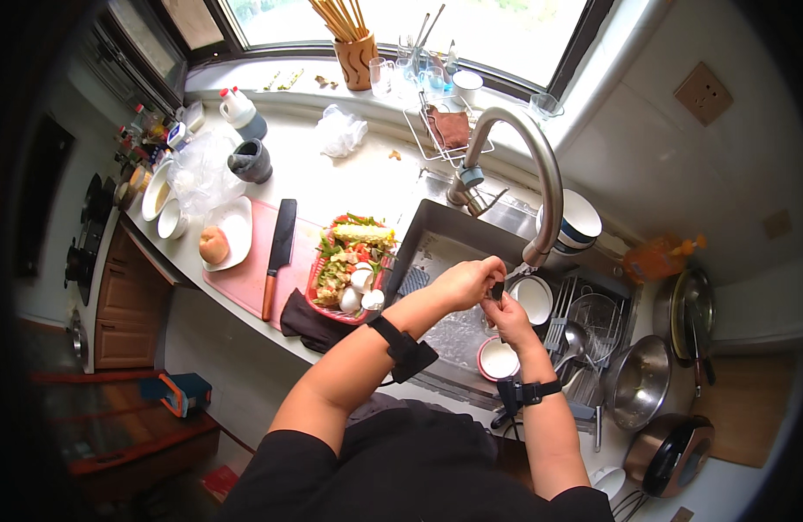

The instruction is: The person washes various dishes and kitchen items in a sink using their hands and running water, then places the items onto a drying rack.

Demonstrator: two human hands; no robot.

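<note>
Over the sink (401, 251), just below the tap's spout (535, 251), my two hands meet. My left hand (472, 283) has its fingers curled round a small dark object (497, 291). From below, my right hand (511, 320) pinches the same object; the fingers hide most of it, so its kind is unclear. What looks like water shows at the spout, beside my left fingertips. A white bowl (532, 300) stands in the sink to the right of my hands. Nearer to me sits a red-rimmed white bowl (498, 359).
Left of the sink, a red basket (315, 287) holds food scraps and eggshells. A cleaver (282, 241) lies on the pink cutting board (244, 287), near a dish (241, 225) with a peach. A dish rack (613, 352) with utensils and a steel bowl (643, 382) are at right.
</note>
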